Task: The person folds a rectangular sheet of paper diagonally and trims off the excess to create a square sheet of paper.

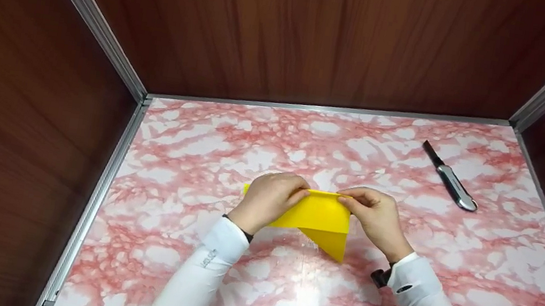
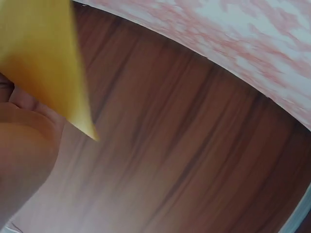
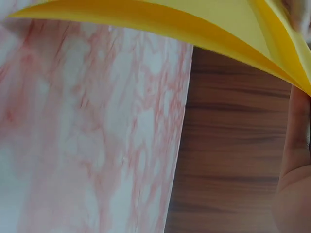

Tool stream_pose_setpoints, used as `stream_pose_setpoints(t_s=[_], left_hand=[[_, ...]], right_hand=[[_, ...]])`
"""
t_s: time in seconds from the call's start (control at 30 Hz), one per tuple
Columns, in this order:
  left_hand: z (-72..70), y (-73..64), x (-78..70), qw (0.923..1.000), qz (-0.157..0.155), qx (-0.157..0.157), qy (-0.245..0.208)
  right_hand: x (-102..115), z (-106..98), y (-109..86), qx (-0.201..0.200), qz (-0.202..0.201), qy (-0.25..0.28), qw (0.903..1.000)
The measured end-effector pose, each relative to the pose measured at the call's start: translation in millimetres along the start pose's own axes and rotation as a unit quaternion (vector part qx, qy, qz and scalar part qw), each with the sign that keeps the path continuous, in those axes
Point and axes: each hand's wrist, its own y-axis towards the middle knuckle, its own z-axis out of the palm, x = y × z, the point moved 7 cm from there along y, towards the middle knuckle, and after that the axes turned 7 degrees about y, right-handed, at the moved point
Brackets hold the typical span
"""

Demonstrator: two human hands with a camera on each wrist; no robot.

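Observation:
A piece of yellow paper (image 1: 320, 213) is held up between both hands in the head view, its top edge folded over and a pointed corner hanging down at the lower right. The left hand (image 1: 271, 196) pinches that top edge on the left, thumb in front. On the right, the right hand (image 1: 374, 214) pinches the same edge between thumb and fingers. In the left wrist view the paper (image 2: 43, 58) narrows to a point beside part of the hand (image 2: 24, 150). From the right wrist, the paper (image 3: 209, 29) looks curved and layered, with a finger (image 3: 297, 131) behind its edge.
A utility knife (image 1: 449, 178) with a black blade end and a grey-and-black handle lies at the right rear of the pink-and-white marbled table (image 1: 185, 156). Brown wood-grain panels (image 1: 290, 31) with metal edge strips (image 1: 119, 60) enclose the back and sides.

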Motion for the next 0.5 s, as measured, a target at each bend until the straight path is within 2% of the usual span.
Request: stream_pose_setpoints(t_s=[0.13,0.27,0.5], left_hand=[[4.5,10.9,-16.4,0.9998,-0.002,0.006,-0.019],[6.0,16.6,-27.3,0.9996,0.0,-0.006,-0.027],[7.4,16.8,-30.7,0.9996,0.0,-0.023,-0.016]], right_hand=[[3,8,0.9,0.002,-0.007,0.01,0.9999],[4,12,1.6,0.001,-0.006,0.02,0.9998],[5,12,0.5,0.0,0.001,0.021,0.9998]])
